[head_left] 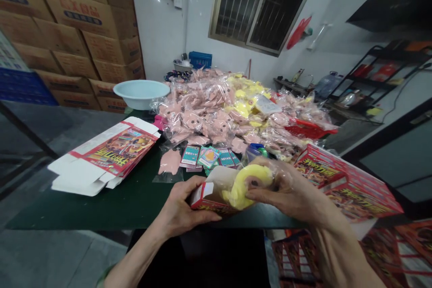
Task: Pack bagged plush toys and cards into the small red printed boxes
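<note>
My left hand (pixel 185 204) is wrapped around a small red printed box (pixel 214 204) with its top flaps open, held over the table's front edge. In my right hand (pixel 283 189) is a bent yellow squishy toy (pixel 249 182) in a clear plastic bag, pinched between thumb and fingers. One end of the toy is at the open mouth of the box; how far inside it reaches is hidden. Just beyond the box lie several small printed cards (pixel 209 156) and a pink pig-shaped toy (pixel 170 162) in clear wrap.
A heap of bagged pink and yellow toys (pixel 202 112) covers the table's far part, with a red basket (pixel 310 128) in it. Flattened cartons (pixel 118 148) lie left, near a pale blue basin (pixel 141 92). Red printed boxes (pixel 357 193) are stacked at right.
</note>
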A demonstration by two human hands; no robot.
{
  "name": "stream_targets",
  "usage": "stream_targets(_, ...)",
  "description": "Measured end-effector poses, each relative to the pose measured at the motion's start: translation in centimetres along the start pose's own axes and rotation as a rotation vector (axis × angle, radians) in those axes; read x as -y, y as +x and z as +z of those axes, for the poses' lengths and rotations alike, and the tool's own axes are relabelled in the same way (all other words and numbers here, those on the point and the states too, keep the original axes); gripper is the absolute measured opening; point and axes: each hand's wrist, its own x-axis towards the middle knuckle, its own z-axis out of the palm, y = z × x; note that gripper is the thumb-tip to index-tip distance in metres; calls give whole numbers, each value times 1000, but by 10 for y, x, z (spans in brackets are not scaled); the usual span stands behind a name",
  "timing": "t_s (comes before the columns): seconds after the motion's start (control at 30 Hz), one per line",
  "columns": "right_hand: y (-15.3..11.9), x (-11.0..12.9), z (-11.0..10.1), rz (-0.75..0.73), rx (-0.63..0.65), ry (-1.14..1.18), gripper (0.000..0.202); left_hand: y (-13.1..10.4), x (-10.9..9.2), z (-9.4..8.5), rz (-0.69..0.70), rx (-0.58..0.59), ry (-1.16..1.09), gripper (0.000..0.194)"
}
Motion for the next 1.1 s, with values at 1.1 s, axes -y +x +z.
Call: stream_targets(1.1,13,-57,57,-525,-730,-462,21,-36,21,-46,-217,-378,12,19)
